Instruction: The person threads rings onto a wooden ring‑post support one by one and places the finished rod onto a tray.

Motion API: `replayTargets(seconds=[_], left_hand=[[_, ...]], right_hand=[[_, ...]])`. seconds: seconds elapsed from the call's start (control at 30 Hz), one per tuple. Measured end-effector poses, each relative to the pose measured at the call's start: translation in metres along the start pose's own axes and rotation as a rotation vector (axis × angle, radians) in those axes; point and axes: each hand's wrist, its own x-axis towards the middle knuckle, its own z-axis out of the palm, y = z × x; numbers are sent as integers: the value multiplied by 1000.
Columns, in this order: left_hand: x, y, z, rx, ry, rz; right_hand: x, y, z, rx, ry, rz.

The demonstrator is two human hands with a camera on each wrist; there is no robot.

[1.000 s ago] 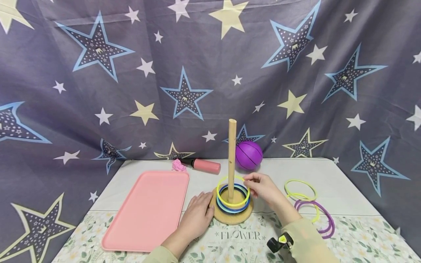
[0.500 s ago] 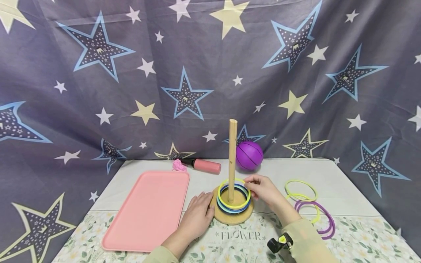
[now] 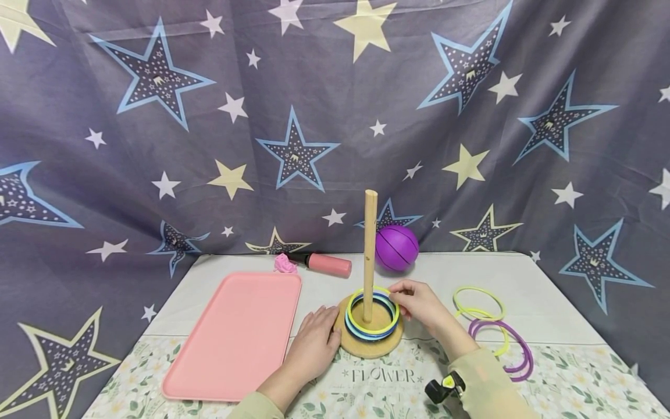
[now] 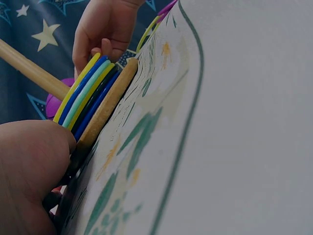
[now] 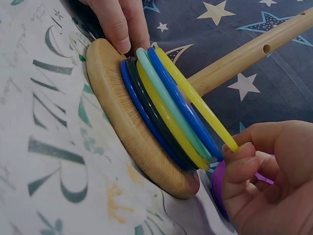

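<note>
Base [image 3: 370, 349] between the side edges of the table [image 3: 555, 305]: relaxed left hand [image 3: 314, 344] touches it, probably for steadiness; right hand [image 3: 421, 302] pinches 1 yellow ring [image 5: 198, 100] around the peg [image 3: 370, 250].

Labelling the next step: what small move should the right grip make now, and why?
Probably ease the right grip down a touch: it pinches the top yellow ring, which already circles the wooden peg, but in the right wrist view the pinched side appears to stand off the blue ring beneath.
</note>
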Motion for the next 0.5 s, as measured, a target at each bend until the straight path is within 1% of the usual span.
replayTargets(seconds=[0.2,0.5], left_hand=[[0,0,-1,-3,-1,7],[-1,1,-2,1,-2,12]], right_hand=[[0,1,1,-20,10,8],[1,5,1,-47,-7,12]])
